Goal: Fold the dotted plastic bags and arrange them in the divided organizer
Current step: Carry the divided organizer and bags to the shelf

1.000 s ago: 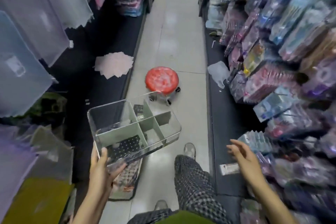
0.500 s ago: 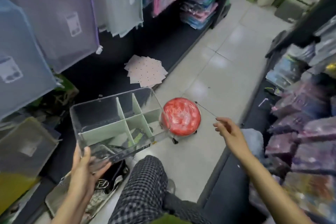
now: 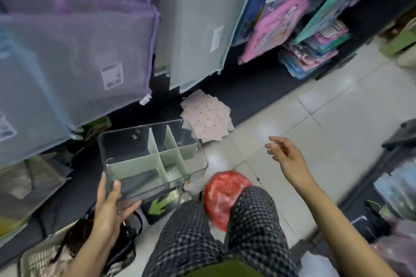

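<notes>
Gripping its near corner, the left hand (image 3: 110, 204) holds the clear divided organizer (image 3: 153, 155) up at 9 o'clock of the frame. The dotted bags (image 3: 206, 116) lie stacked on the dark shelf at 12 o'clock. The right hand (image 3: 286, 153) is held out at 3 o'clock, fingers loosely spread, holding nothing.

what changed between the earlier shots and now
The head camera swung left from the aisle toward the shelf of hanging mesh bags. The right hand rose from low beside the right-hand shelf and now reaches out, empty, toward the pile of dotted bags. Nothing was picked up or released. The left hand still grips the near corner of the empty divided organizer.
</notes>
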The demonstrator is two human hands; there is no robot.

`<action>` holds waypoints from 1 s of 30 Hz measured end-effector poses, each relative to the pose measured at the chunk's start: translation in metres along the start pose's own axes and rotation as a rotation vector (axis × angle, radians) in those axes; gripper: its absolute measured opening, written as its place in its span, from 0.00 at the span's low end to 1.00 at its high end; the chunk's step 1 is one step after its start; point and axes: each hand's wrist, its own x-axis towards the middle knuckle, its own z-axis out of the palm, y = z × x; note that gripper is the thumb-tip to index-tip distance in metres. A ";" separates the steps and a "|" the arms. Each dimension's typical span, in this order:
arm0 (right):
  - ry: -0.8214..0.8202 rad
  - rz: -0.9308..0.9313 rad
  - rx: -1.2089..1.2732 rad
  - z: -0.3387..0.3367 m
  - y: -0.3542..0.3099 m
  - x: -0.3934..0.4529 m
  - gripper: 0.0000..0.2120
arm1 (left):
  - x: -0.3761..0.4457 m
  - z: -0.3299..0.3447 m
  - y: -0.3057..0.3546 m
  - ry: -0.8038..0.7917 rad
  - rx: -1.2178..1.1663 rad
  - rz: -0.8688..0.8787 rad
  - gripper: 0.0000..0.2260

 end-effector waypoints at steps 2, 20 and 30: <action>-0.037 -0.010 -0.011 -0.006 -0.011 0.034 0.09 | 0.008 0.023 0.006 0.017 -0.034 -0.003 0.25; -0.960 0.112 -0.635 0.115 0.074 0.356 0.23 | 0.116 0.212 -0.123 0.423 -0.437 -0.121 0.16; -1.004 0.496 -0.315 0.266 0.215 0.402 0.20 | 0.262 0.136 -0.210 0.367 -0.428 -0.211 0.17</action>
